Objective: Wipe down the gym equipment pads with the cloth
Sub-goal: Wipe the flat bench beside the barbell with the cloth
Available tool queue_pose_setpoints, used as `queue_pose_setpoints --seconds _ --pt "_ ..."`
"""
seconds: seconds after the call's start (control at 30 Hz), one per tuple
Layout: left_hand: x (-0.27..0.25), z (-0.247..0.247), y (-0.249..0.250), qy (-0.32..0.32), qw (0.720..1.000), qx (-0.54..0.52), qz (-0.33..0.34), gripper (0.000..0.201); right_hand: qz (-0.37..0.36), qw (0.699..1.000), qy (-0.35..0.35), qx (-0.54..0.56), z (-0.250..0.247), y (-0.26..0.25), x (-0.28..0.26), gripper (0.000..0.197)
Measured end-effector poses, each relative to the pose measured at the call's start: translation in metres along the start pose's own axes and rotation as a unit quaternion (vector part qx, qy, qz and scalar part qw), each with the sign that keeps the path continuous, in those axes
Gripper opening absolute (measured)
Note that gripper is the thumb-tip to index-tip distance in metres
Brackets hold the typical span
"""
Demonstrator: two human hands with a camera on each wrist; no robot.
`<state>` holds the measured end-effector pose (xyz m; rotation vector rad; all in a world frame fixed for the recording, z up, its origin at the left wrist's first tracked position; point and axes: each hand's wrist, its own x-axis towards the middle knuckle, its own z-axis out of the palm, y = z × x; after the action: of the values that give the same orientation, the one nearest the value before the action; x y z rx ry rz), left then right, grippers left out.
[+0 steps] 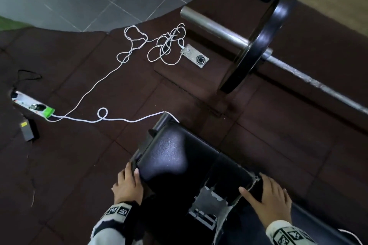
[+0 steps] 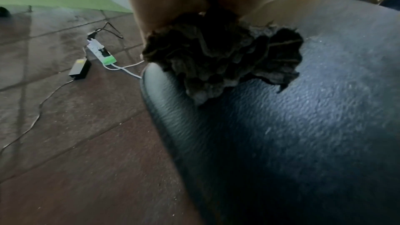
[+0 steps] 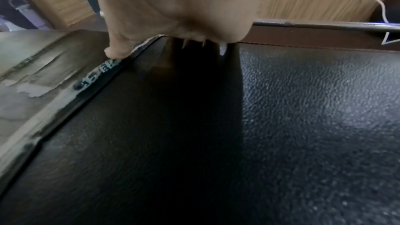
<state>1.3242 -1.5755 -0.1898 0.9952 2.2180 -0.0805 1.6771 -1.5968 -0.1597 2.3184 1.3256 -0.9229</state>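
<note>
With cloth [image 2: 218, 61] bunched under curled fingers of left hand [image 1: 127, 185] at pad [image 1: 179, 157] left edge, and right hand [image 1: 272, 195] lying flat with fingers spread on pad right side, better to press firmly and wipe in long overlapping strokes.

Both wrists: white cuffs [image 1: 286, 232] printed with black square fiducial markers [image 1: 119, 210]; hands bare.

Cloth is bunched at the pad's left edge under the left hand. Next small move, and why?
Probably drag the cloth rightward across the pad toward the right hand. The left hand holds it crumpled at the left rim, the glossy top beyond lies uncovered, and the right hand rests on the pad, seemingly steadying it.
</note>
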Motion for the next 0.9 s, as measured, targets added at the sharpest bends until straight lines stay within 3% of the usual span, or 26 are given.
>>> queue_pose_setpoints --seconds 0.17,0.3,0.43,0.53,0.6,0.77,0.9 --pt "0.028 0.004 0.065 0.006 0.995 0.016 0.095 0.049 0.03 0.997 -0.058 -0.034 -0.001 -0.002 0.009 0.105" --pt "0.029 0.003 0.079 -0.003 0.995 0.016 0.093 0.05 0.033 0.993 -0.106 -0.042 -0.006 -0.002 0.013 0.099" --pt "0.021 -0.006 0.062 -0.01 0.997 0.015 0.08 0.046 0.028 0.99 -0.133 -0.044 -0.007 -0.001 0.016 0.14" --pt "0.023 -0.007 0.069 -0.015 0.997 0.031 0.067 0.047 0.021 0.988 -0.148 -0.038 -0.005 0.003 0.018 0.14" --pt "0.027 -0.004 0.087 -0.006 0.995 0.037 0.091 0.048 0.013 0.989 -0.141 -0.036 -0.004 0.004 0.018 0.134" --pt "0.037 0.009 0.142 0.02 0.986 0.071 0.149 0.05 -0.014 0.993 -0.117 -0.028 -0.002 0.006 0.014 0.142" --pt "0.031 0.014 0.156 0.024 0.974 0.136 0.178 0.048 -0.049 0.996 -0.077 0.017 -0.005 0.012 0.01 0.135"
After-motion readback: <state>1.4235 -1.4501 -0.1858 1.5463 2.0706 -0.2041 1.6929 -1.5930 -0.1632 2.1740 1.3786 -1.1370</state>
